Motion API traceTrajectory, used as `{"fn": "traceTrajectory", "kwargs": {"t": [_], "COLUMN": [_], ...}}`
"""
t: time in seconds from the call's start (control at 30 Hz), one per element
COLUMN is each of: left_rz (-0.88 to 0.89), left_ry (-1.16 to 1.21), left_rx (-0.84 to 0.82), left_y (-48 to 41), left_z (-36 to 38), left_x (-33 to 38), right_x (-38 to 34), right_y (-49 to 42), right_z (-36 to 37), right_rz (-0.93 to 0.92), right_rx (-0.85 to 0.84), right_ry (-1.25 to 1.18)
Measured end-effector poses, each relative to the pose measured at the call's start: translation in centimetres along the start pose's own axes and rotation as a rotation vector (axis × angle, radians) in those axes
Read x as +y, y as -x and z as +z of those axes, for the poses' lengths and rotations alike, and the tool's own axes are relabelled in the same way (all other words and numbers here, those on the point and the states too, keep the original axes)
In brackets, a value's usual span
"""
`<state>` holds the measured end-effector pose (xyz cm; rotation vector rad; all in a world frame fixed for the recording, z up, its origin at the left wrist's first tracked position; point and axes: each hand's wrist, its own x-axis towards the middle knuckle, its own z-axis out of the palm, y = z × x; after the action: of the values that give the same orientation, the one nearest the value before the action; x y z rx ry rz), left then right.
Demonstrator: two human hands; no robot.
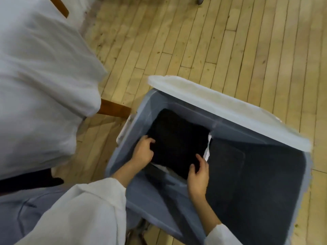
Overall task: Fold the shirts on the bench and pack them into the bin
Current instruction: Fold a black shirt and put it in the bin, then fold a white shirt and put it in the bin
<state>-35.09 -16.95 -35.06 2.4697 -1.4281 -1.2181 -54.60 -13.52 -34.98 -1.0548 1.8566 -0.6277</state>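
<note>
One black shirt [177, 142]: folded flat, in the left half of the bin, atop white fabric [207, 151] peeking out at its right edge.
Left hand [143, 151]: fingers curled, gripping the shirt's left edge.
Right hand [198, 172]: fingers curled, holding the shirt's near right corner.
Bin [159, 200]: grey-blue, standing on the floor, dark bottom showing on the right; white lid [221, 106] along the far rim.
Worktop [113, 109]: left of the bin, draped in a white cover [44, 76].
Floor [230, 41]: pale wooden boards.
</note>
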Motion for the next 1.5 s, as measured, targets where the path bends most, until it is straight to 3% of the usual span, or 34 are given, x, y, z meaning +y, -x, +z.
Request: {"fn": "traceTrajectory", "kwargs": {"t": [0.1,0.2,0.27,0.33,0.47,0.6,0.77,0.97,1.07,1.2,1.33,1.43,1.5], "left_rz": [0.147,0.162,0.216,0.244,0.1,0.064,0.137,0.149,0.132,0.15,0.239,0.327,0.37], "left_ry": [-0.247,-0.338,-0.379,-0.455,-0.589,-0.56,-0.548,-0.53,-0.418,-0.164,0.036,-0.114,-0.303], "left_rx": [-0.02,0.171,0.308,0.244,-0.103,-0.189,-0.262,-0.323,-0.192,-0.01,0.252,0.602,0.693], "left_y": [-0.5,0.6,1.1,0.8,0.5,0.3,-0.5,-0.7,0.9,4.0,8.4,13.0,16.1], "left_z": [2.8,3.0,3.0,3.5,4.8,5.2,4.5,2.3,0.6,-3.1,-9.9,-15.7,-19.6], "left_x": [-3.6,-2.7,-0.6,0.8,0.5,-0.9,-1.6,-1.3,-0.1,0.7,1.4,0.1,-2.7], "right_x": [2.3,1.2,-0.4,-1.7,-0.8,2.2,3.5,2.1,0.0,-4.7,-12.9,-19.9,-24.6], "right_y": [0.4,-1.4,-4.2,-7.0,-10.4,-10.8,-9.8,-10.6,-9.3,-4.4,1.9,7.2,11.4], "right_z": [1.3,1.8,2.6,3.8,4.9,3.8,4.2,4.4,4.2,4.2,4.9,6.0,7.4], "right_rz": [-0.028,-0.31,-0.512,-0.652,-0.448,-0.359,-0.346,-0.339,-0.375,-0.443,-0.551,-0.666,-0.79], "right_rx": [0.044,0.187,0.161,0.051,-0.19,-0.144,-0.026,-0.095,-0.078,-0.047,-0.187,-0.385,-0.555], "right_ry": [0.11,0.227,0.315,0.444,0.762,0.894,0.801,0.866,0.816,0.49,0.168,0.059,0.091]}}
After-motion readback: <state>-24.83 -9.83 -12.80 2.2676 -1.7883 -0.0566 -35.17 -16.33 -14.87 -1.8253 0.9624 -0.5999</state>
